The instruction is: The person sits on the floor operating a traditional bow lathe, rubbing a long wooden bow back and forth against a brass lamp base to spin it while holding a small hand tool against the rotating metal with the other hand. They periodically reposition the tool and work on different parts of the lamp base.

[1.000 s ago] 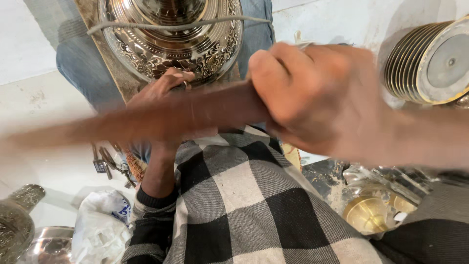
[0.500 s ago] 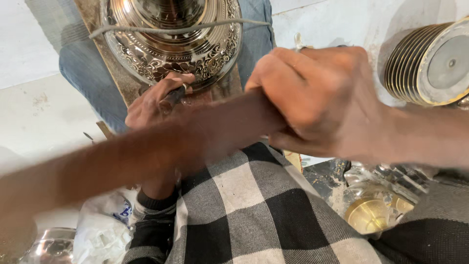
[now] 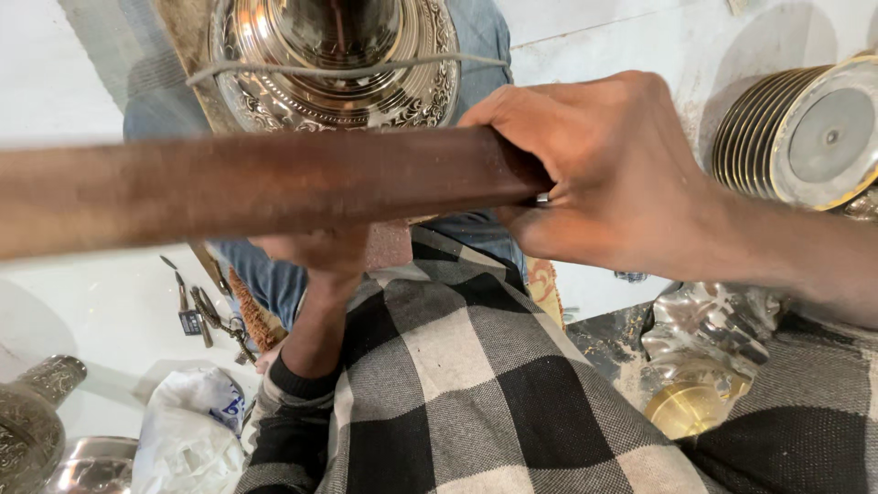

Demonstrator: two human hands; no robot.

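- The right hand (image 3: 604,174) is closed around one end of a long brown wooden stick (image 3: 274,187), fingers wrapped over the top; a ring shows on one finger.
- The stick runs from the hand out toward 9 o'clock, blurred, crossing the whole view.
- The left hand (image 3: 320,252) sits just under the stick at about 7 o'clock from the right one; the stick hides most of it, so I cannot tell whether it grips anything.
- At 12 o'clock, just beyond the stick, stands an engraved silver-coloured metal vessel (image 3: 334,64) with a cord across it.
- At 3 o'clock lies a stack of gold-rimmed metal plates (image 3: 805,133).
- At 5 o'clock, a small brass bowl (image 3: 690,412) beside crumpled clear plastic.
- At 8 o'clock, small hand tools (image 3: 206,316) lie on the white floor (image 3: 82,311), with a white bag (image 3: 187,425) nearer.
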